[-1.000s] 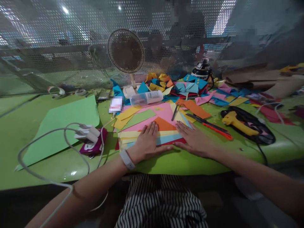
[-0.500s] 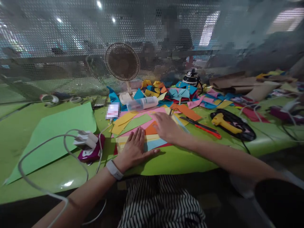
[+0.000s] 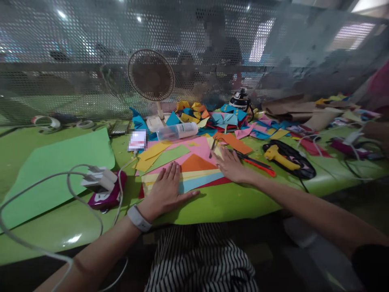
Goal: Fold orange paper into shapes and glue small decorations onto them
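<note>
My left hand (image 3: 167, 186) lies flat, fingers spread, on the left part of a layered set of coloured paper strips. Under and beside it are a light blue strip (image 3: 199, 183), a cream strip (image 3: 197, 173) and an orange paper triangle (image 3: 197, 163). My right hand (image 3: 231, 165) rests with its fingers stretched out at the right end of these papers. Behind them lies a pink sheet (image 3: 199, 147) with a green strip (image 3: 170, 156) and yellow strips (image 3: 150, 156). Close to my right fingers is a cutter knife (image 3: 258, 165) with an orange-red handle.
A purple power socket (image 3: 107, 196) with white plugs and cables stands left, beside a green sheet (image 3: 60, 174). A fan (image 3: 151, 75), a clear bottle (image 3: 178, 132) and crumpled paper pieces are at the back. A yellow glue gun (image 3: 281, 157) lies right on a black tray (image 3: 304, 166).
My right hand has moved right across the papers, uncovering the orange triangle and more of the pink sheet. My left hand stays flat. The view has shifted slightly.
</note>
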Motion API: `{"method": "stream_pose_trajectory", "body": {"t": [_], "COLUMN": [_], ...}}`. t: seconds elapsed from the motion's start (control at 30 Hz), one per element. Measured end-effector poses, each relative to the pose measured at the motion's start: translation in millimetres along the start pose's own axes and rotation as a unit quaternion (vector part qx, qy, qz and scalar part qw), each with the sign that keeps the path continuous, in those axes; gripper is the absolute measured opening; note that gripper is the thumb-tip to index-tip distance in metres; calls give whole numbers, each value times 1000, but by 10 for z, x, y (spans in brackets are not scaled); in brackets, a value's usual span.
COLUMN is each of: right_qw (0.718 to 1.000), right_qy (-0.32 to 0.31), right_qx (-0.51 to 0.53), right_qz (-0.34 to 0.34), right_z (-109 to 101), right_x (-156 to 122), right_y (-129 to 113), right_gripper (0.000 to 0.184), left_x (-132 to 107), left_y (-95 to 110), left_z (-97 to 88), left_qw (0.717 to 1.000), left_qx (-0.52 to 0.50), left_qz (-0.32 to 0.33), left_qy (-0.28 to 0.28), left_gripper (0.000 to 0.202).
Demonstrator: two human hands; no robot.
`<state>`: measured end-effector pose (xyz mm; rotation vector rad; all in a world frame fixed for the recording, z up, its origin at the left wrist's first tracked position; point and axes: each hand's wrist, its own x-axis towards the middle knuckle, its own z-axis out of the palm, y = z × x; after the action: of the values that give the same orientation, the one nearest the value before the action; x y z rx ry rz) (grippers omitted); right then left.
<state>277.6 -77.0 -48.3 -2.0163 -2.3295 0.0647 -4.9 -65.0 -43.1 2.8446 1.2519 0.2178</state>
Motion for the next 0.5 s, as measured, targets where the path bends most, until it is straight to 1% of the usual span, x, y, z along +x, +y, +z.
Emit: {"method": "stream_pose_trajectory", "body": {"t": [0.07,0.13,0.2,0.27,0.3,0.37,0.43,0.5], "right_qw": [1000,998,993,988,986,987,987,986], "right_qy": [8,48,102,126,120,85,43,9], "right_qx": [5,21,53,90,103,113,122,138], "right_qz": [20,27,9,-29,-50,-80,-92,-95], "right_z": [-2,-48,-130,-214,-245,-274,-265,-254], "right_x": [-76,-111,-96,-36,6,99,184,243], "right_y": [133,196,173,77,13,-113,-197,-224], "right_gripper": [60,61,57,47,42,38,34,30], "left_x": [-3,-3,9,45,73,145,226,296], "left_y": [7,19,31,39,41,46,47,41], "left_z": [-17,-59,-126,-217,-270,-389,-506,-598], "left_qw": [1000,1000,998,998,998,1000,998,995], "left_qx": [-2,-5,-14,-24,-24,-16,-14,-37], "left_qz": [-5,-14,-20,-24,-22,-19,-19,-21], "left_qy": [-10,-28,-51,-59,-49,-1,51,93], "left_gripper": [105,106,106,102,98,90,84,74]}}
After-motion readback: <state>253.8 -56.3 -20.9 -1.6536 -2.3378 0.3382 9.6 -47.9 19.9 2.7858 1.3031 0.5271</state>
